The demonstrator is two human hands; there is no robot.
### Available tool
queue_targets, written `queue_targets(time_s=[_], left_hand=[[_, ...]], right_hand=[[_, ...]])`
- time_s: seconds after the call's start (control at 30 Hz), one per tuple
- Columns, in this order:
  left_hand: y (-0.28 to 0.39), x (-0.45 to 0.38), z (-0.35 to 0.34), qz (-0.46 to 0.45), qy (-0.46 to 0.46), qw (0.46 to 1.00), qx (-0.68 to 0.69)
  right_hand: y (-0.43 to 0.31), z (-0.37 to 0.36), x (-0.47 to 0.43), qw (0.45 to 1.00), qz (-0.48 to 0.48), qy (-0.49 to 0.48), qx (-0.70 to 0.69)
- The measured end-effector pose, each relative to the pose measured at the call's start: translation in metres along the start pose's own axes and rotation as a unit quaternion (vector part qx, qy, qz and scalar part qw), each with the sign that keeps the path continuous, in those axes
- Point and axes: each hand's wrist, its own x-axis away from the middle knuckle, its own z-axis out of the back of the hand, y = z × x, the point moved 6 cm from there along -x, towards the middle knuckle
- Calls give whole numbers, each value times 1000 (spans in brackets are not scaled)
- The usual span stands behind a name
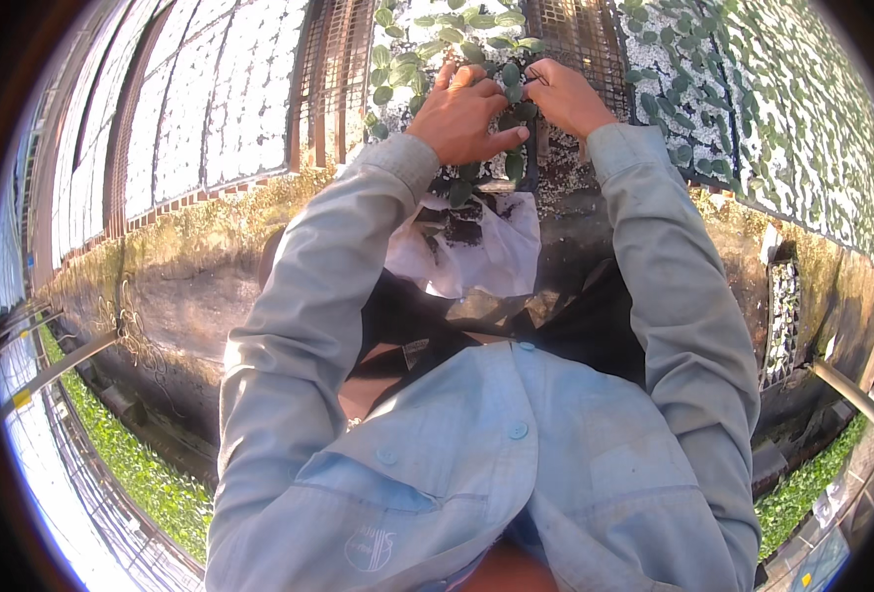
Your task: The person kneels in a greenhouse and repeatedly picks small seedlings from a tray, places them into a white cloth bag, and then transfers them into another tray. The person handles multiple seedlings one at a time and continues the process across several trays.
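Before me stands a tray of young seedlings (400, 72) with rounded green leaves, in cells topped with white granules. My left hand (460, 111) lies palm down over the near part of this tray, thumb out to the right and apart from the fingers. Its fingertips reach in among the leaves. At the tray's right edge, my right hand (566, 96) has its fingers curled together beside a leaf (511, 73); whether something is pinched there is unclear. Below the hands hangs a crumpled white sheet (507, 248) with dark soil on it.
Trays with white granules (248, 103) stand at left, and seedling trays (792, 126) at right. Metal mesh (574, 33) shows between trays. A narrow strip of cells (782, 318) lies on the ground at right. Pipes (66, 370) and green plants (133, 459) line the lower left.
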Motion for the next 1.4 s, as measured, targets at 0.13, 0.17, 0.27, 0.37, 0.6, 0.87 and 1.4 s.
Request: queue_targets(time_s=[0.13,0.17,0.27,0.37,0.6,0.87,1.4], left_hand=[[1,-1,-1,-10,13,1000,18],[2,-1,-1,-11,6,1000,22],[1,3,-2,1,27,999,26],[-1,-1,9,9,31,998,61],[-60,24,69,138,107,977,121],[-183,156,41,363,-63,875,314],[-131,225,-22,431,-156,544,703]], right_hand=[[0,0,0,999,-7,17,-39],[1,1,0,998,-10,27,-47],[1,-4,-1,998,-19,-6,-53],[4,3,-3,994,-1,57,-96],[2,-7,-10,995,53,58,-62],[28,41,-40,947,-102,108,-283],[59,18,-223,904,338,-71,252]])
